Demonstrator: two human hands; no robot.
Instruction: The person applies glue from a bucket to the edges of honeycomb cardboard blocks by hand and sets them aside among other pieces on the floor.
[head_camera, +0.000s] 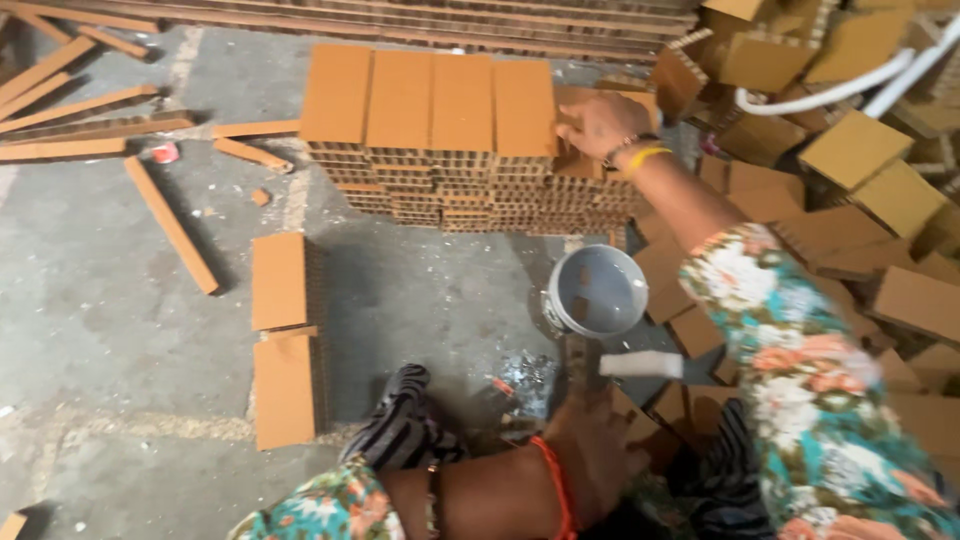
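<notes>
Cardboard blocks (430, 100), orange-brown on top with honeycomb edges, stood in a neat stack on the concrete floor (100, 260), several side by side and many layers deep. The right hand (600, 122) reached out over the stack's right end, fingers spread and pressing flat on a block there; it was open, not closed round anything. A yellow band sat on that wrist, and the sleeve behind it was floral.

The left hand (590, 440) was low in the view, closed round the handle of a brush (625, 365) whose pale head pointed right, just below a small grey bucket (597, 291). The bucket stood on the floor near the foot of the stack. An orange thread circled the left wrist.

Two loose blocks (280, 335) lay end to end on the floor to the left, well apart from the stack. Thin cardboard strips (170, 225) were scattered further left, and a jumbled heap of blocks (860, 180) filled the right side.
</notes>
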